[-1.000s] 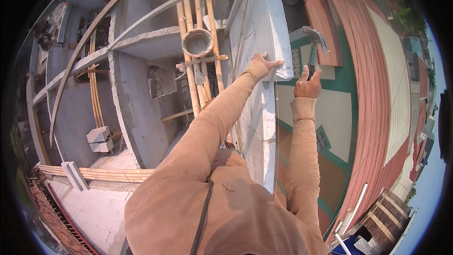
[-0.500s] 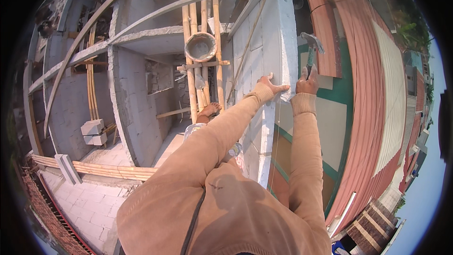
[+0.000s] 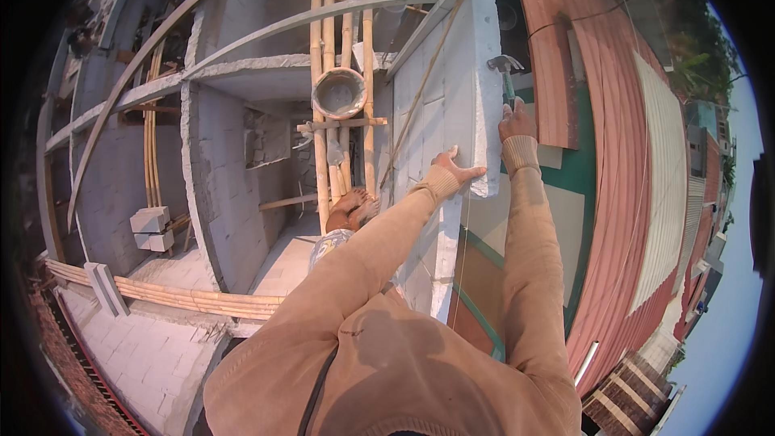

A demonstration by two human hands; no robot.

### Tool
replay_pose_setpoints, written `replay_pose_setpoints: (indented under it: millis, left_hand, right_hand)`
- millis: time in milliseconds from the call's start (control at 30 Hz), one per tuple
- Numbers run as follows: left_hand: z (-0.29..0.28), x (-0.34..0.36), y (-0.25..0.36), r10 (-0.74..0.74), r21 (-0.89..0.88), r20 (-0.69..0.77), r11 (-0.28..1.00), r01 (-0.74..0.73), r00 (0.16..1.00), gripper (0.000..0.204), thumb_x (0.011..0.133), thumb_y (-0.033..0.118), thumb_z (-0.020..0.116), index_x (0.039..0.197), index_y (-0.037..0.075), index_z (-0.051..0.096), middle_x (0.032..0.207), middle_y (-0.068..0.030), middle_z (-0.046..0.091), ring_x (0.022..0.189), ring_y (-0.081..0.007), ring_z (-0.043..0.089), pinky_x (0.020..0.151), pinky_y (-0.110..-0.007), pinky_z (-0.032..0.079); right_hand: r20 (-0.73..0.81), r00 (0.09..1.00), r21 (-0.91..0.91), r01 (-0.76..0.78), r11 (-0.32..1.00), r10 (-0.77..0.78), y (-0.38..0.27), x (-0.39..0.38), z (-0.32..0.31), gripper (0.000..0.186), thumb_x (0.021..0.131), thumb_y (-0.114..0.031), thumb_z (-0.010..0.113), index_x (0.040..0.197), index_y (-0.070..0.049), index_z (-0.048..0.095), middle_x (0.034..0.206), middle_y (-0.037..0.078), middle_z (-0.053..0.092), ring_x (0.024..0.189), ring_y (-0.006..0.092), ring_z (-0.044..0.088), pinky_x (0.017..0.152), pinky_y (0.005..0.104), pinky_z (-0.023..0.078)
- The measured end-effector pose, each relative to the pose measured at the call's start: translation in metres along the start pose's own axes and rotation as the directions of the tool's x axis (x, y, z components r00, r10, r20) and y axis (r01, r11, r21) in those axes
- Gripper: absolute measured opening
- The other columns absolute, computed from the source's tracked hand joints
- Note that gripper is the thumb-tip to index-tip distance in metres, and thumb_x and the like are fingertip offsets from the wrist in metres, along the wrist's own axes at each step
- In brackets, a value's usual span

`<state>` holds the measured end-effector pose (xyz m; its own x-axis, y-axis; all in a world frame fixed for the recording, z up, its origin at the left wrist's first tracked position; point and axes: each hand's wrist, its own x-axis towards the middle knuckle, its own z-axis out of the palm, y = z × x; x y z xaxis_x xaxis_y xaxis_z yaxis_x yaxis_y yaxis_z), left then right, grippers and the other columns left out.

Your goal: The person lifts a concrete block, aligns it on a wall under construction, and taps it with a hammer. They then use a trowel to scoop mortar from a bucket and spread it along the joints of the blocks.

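My left hand [image 3: 452,168] lies flat with spread fingers on the near end of a white concrete block [image 3: 483,105] that sits on top of a block wall [image 3: 440,218]. My right hand [image 3: 515,119] grips the handle of a hammer [image 3: 505,73], whose metal head is at the block's right edge. A taut string [image 3: 420,97] runs along the wall's top to the left of the block. Both arms wear tan sleeves.
Bamboo scaffold poles [image 3: 343,73] stand left of the wall with a round mortar pan [image 3: 339,93] resting on them. My bare feet [image 3: 353,208] are on the scaffold. Far below lie grey blocks [image 3: 151,228] and a red corrugated roof [image 3: 626,194] to the right.
My left hand has slid along the block toward its near end. My right hand has raised the hammer up beside the block's edge.
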<state>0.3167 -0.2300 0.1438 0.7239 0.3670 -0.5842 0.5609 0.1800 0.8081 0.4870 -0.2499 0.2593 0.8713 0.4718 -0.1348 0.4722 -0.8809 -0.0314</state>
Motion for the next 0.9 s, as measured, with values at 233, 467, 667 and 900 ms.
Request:
replay_pose_setpoints:
  millis: [233,467,667,900]
  left_hand:
    - [0.0,-0.001,0.001,0.0,-0.063,-0.037,0.998,-0.002,0.999,0.121,0.058,0.059,0.088,0.145,-0.009,0.039,0.143,-0.03,0.049,0.135,-0.0375,0.048,0.112,-0.039,0.041]
    - [0.005,-0.001,0.0,0.003,-0.101,-0.053,0.995,-0.008,0.999,0.12,0.057,0.056,0.091,0.143,-0.012,0.041,0.142,-0.0312,0.049,0.135,-0.0359,0.048,0.112,-0.039,0.04]
    - [0.004,-0.003,0.002,-0.031,-0.107,-0.063,0.994,0.024,0.998,0.119,0.057,0.055,0.092,0.142,-0.012,0.042,0.14,-0.0308,0.052,0.133,-0.0347,0.051,0.111,-0.038,0.041]
    - [0.003,0.005,0.001,-0.007,-0.097,-0.056,0.995,0.001,0.998,0.121,0.059,0.055,0.091,0.144,-0.013,0.038,0.135,-0.0326,0.054,0.13,-0.0355,0.054,0.108,-0.038,0.044]
  right_hand:
    - [-0.205,0.969,0.507,-0.014,0.862,0.136,-0.05,0.063,-0.059,0.038,0.101,-0.03,0.05,0.127,-0.004,0.058,0.108,0.025,0.069,0.103,0.0403,0.067,0.088,0.0476,0.053]
    - [-0.028,0.999,0.054,0.031,0.998,-0.029,-0.054,0.144,-0.024,0.038,0.101,-0.028,0.05,0.127,-0.002,0.058,0.115,0.025,0.068,0.109,0.04,0.065,0.092,0.0487,0.053]
    - [-0.343,0.937,0.322,0.047,0.945,0.07,-0.075,0.148,-0.028,0.038,0.099,-0.03,0.053,0.125,-0.003,0.059,0.113,0.024,0.068,0.108,0.0394,0.066,0.091,0.0492,0.053]
    - [-0.118,0.989,0.192,0.109,0.975,-0.087,-0.069,0.165,-0.044,0.042,0.096,-0.029,0.055,0.128,-0.003,0.06,0.115,0.022,0.069,0.114,0.0394,0.063,0.096,0.0472,0.051]
